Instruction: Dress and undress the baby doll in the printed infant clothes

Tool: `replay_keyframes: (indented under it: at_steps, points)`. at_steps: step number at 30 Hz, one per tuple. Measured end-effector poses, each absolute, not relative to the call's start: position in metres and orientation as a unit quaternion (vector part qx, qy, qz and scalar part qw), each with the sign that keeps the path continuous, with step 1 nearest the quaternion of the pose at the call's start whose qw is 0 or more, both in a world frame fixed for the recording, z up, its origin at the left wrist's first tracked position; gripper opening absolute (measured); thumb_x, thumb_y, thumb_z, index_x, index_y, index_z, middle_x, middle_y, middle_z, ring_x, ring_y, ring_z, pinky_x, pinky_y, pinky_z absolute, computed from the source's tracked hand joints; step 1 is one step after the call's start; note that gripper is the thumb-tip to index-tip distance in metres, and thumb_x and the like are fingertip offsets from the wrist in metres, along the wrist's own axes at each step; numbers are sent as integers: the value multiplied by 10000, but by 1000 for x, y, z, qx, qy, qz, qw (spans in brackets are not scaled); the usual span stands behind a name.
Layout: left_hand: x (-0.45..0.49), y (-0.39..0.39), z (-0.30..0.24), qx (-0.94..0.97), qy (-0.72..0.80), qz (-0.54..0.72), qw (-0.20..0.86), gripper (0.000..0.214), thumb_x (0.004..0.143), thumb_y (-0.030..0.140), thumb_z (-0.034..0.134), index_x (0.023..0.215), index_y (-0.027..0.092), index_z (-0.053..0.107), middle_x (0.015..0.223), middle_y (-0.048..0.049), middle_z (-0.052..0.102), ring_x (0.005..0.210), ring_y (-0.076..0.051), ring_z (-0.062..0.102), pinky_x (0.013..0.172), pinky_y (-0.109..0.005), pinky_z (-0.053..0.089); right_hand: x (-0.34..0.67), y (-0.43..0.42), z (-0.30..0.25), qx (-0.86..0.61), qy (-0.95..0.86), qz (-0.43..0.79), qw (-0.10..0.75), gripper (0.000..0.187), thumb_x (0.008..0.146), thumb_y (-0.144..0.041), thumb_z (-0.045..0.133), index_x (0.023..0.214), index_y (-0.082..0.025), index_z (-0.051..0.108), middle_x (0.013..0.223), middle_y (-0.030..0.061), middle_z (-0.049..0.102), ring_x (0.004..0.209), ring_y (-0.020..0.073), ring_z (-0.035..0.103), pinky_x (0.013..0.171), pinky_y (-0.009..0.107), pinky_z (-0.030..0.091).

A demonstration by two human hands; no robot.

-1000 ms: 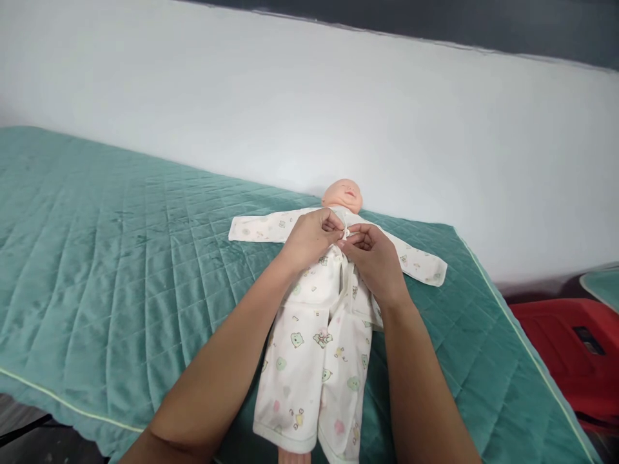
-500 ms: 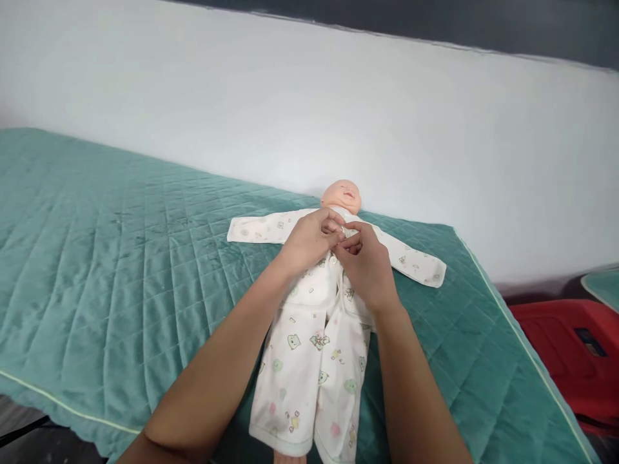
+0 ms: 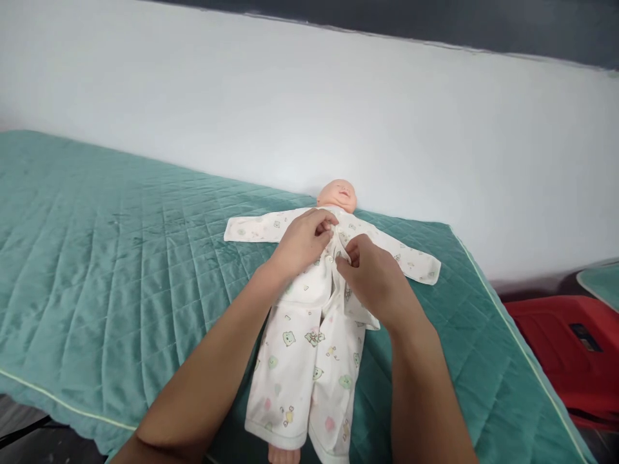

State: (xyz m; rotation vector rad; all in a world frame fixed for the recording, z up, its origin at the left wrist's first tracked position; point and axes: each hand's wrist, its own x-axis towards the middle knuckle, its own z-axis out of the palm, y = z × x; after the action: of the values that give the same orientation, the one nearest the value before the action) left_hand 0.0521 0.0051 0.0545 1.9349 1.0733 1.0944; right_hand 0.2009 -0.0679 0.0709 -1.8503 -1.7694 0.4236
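Note:
A baby doll point(image 3: 337, 196) lies on its back, dressed in a white printed shirt point(image 3: 309, 283) and matching trousers point(image 3: 285, 380). Its sleeves stretch out to both sides. My left hand point(image 3: 305, 238) is closed at the shirt's front opening, fingertips pinching the cloth edge near the chest. Just to the right and a little lower, my right hand point(image 3: 371, 267) pinches the other front edge of the shirt. A small button point(image 3: 331, 259) shows between the hands. One bare doll foot point(image 3: 284, 455) sticks out of a trouser leg.
A green quilted cover point(image 3: 120, 277) lies under the doll, its pale-piped edge running down the right side. A white wall point(image 3: 290, 103) rises directly behind the doll's head. Beyond the right edge stands a red plastic object point(image 3: 565, 354), perhaps a chair.
My right hand has moved right and slightly down, away from my left hand, drawing the shirt's right front edge with it. My left hand stays near the chest.

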Motion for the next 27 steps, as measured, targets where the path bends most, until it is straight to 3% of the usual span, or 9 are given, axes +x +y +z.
replay_keyframes:
  at_steps: [4,11,16,21,27]
  points:
    - [35,-3,64,759,386,347,392,115,888,225,572,861,219,684,838,-4,688,743,-149,603,666,-278,448,202,-73,78,-694,-667,164,215,257,876,-271,528,640,-246,430,612,4,595,550,161,473,532,313,290]
    - [23,-10,77,808,356,225,411,85,818,297,685,814,212,692,777,11,681,678,-130,574,591,-254,400,217,-69,76,-654,-625,324,277,335,902,-416,597,637,-222,532,586,-14,650,546,143,583,544,282,402]
    - [25,-11,79,819,355,231,388,73,824,217,640,759,186,650,712,23,630,637,-102,524,580,-240,361,220,-64,66,-598,-575,422,366,359,913,-467,625,671,-214,545,549,-33,593,506,110,525,522,249,407]
    - [17,-8,73,749,347,253,505,118,860,286,647,806,183,632,670,29,587,572,-87,499,521,-230,339,209,-63,62,-523,-545,467,460,358,892,-454,686,659,-202,585,518,-38,562,465,88,481,470,224,377]
    - [10,-2,60,699,283,306,582,126,838,283,710,838,163,673,717,-4,651,687,-111,605,652,-245,458,194,-61,56,-508,-524,490,476,334,864,-461,738,690,-189,653,519,-20,603,463,91,525,458,206,395]
